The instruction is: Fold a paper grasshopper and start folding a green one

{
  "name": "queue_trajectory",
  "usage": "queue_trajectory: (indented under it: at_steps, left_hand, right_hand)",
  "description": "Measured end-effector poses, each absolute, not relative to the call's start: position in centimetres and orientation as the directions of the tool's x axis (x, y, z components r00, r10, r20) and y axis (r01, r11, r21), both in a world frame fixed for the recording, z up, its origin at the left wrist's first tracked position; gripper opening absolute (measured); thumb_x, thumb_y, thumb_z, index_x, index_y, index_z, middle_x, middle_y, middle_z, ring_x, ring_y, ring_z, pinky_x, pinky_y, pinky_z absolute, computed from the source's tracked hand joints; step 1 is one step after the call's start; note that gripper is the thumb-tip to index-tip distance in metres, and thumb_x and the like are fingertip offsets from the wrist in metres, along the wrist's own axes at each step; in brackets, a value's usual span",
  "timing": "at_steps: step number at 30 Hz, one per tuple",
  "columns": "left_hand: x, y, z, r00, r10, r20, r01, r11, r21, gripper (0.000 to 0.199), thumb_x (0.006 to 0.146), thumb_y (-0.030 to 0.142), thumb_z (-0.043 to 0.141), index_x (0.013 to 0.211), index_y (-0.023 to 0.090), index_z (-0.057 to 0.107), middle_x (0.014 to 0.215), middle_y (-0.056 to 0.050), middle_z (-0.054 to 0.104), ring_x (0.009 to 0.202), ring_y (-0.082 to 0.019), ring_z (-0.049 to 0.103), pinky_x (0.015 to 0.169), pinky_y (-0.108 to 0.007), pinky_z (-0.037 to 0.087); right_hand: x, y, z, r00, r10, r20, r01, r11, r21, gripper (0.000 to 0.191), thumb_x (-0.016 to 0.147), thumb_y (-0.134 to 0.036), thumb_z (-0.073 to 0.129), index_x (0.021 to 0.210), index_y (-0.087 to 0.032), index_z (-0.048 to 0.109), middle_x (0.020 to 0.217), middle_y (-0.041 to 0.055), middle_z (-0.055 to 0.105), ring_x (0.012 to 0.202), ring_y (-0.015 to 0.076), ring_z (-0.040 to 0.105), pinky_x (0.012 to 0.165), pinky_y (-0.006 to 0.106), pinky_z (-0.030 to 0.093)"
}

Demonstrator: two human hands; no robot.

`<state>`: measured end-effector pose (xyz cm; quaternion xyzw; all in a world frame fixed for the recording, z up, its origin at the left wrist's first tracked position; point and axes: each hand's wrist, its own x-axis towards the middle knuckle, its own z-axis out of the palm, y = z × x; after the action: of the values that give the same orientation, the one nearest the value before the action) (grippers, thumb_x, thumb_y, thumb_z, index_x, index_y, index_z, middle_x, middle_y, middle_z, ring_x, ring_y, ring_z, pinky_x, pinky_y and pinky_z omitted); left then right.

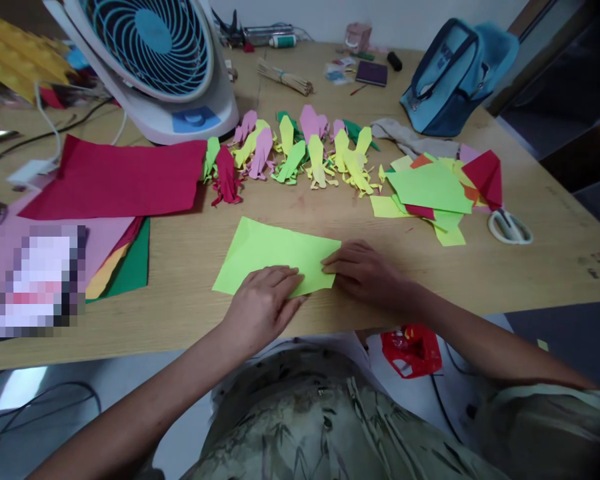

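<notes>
A sheet of lime-green paper (275, 250) lies on the wooden table in front of me, its left side slanted. My left hand (267, 300) rests on the sheet's near edge, fingers laid over it and thumb at the table side. At the right end, my right hand (365, 273) pinches the paper's edge between its fingers. Beyond the sheet stands a row of folded paper figures in green, pink, yellow and red, among them a red folded figure (226, 177) and a yellow one (319, 163).
A red paper sheet (130, 177) and a phone (37, 283) on coloured paper lie at left, below a fan (153, 60). At right are a pile of paper pieces (430, 190), white-handled scissors (510, 228) and a blue bag (455, 80). A red plastic bag (413, 350) sits below the table.
</notes>
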<state>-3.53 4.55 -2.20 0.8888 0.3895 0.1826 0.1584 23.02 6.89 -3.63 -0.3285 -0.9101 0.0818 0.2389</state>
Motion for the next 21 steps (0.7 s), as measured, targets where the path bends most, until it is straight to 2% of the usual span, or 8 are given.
queue_trajectory:
  at_steps: [4,8,11,15,21]
  left_hand:
    - [-1.7,5.6,0.2,0.562,0.827,0.018,0.786,-0.541,0.299,0.033,0.097,0.045,0.054,0.1,0.016,0.068,0.096,-0.012,0.071,0.093,-0.028,0.066,0.074,-0.036,0.049]
    - [-0.6,6.3,2.0,0.532,0.836,-0.135,0.836,-0.494,0.239,0.032,0.101,0.035,0.045,0.088,0.016,0.066,0.079,-0.008,0.069,0.074,-0.022,0.065,0.063,-0.03,0.039]
    - [-0.9,6.5,2.5,0.495,0.85,-0.178,0.859,-0.447,0.251,0.033,0.101,0.035,0.045,0.082,0.017,0.066,0.071,-0.006,0.067,0.066,-0.02,0.061,0.058,-0.029,0.031]
    - [-1.2,7.3,3.1,0.444,0.867,-0.224,0.879,-0.373,0.297,0.034,0.098,0.037,0.048,0.076,0.017,0.065,0.064,-0.005,0.063,0.058,-0.018,0.055,0.056,-0.029,0.025]
    - [-1.0,9.4,3.2,0.481,0.858,-0.181,0.836,-0.386,0.391,0.027,0.095,0.036,0.049,0.093,0.019,0.07,0.067,-0.003,0.064,0.056,-0.016,0.05,0.058,-0.028,0.027]
  right_hand:
    - [22.5,7.2,-3.2,-0.627,0.693,0.357,0.577,0.72,-0.385,0.013,0.093,-0.016,0.056,0.095,-0.019,0.069,0.097,0.008,0.071,0.091,0.0216,0.063,0.085,0.037,0.043]
    - [22.2,7.1,-2.4,-0.646,0.716,0.264,0.579,0.685,-0.443,0.014,0.095,-0.021,0.055,0.087,-0.017,0.065,0.086,0.0066,0.067,0.083,0.02,0.059,0.079,0.034,0.041]
    - [22.6,6.8,-2.3,-0.618,0.756,0.213,0.592,0.627,-0.506,0.014,0.096,-0.026,0.057,0.089,-0.017,0.065,0.089,0.0069,0.064,0.085,0.0198,0.058,0.078,0.032,0.042]
    - [23.6,6.8,-2.8,-0.534,0.818,0.213,0.609,0.547,-0.574,0.009,0.093,-0.021,0.058,0.091,-0.017,0.066,0.09,0.006,0.06,0.084,0.0183,0.057,0.076,0.03,0.043]
    - [23.8,7.3,-3.1,-0.474,0.858,0.199,0.614,0.484,-0.624,0.009,0.091,-0.02,0.06,0.086,-0.017,0.066,0.084,0.003,0.057,0.079,0.0164,0.056,0.071,0.029,0.042]
